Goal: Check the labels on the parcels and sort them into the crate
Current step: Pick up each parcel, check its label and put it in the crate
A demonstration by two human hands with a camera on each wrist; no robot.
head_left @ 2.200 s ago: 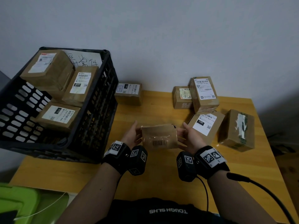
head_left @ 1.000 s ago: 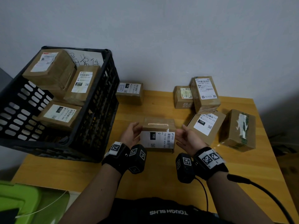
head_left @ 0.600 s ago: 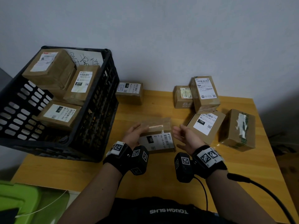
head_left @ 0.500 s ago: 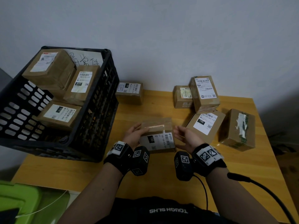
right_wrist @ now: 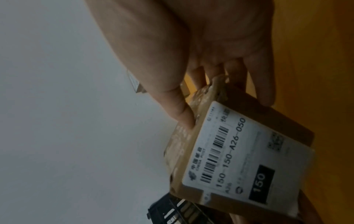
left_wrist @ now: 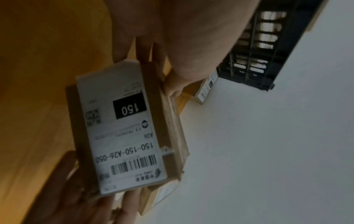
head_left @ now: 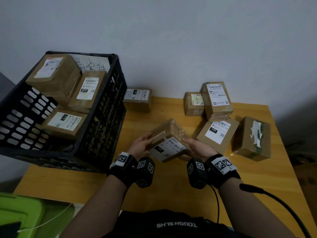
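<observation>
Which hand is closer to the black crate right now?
Left. The left hand holds the parcel on the side facing the crate; the right hand holds its far side, away from the crate.

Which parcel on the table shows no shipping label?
The parcel at the far right: its top shows only torn white and green tape, while the other table parcels show printed labels.

A parcel-sorting corner of a plain room: labelled cardboard parcels (head_left: 217, 100) lie on a wooden desk (head_left: 171, 189) against a bare wall (head_left: 171, 40), beside a black plastic crate (head_left: 103, 121).
</observation>
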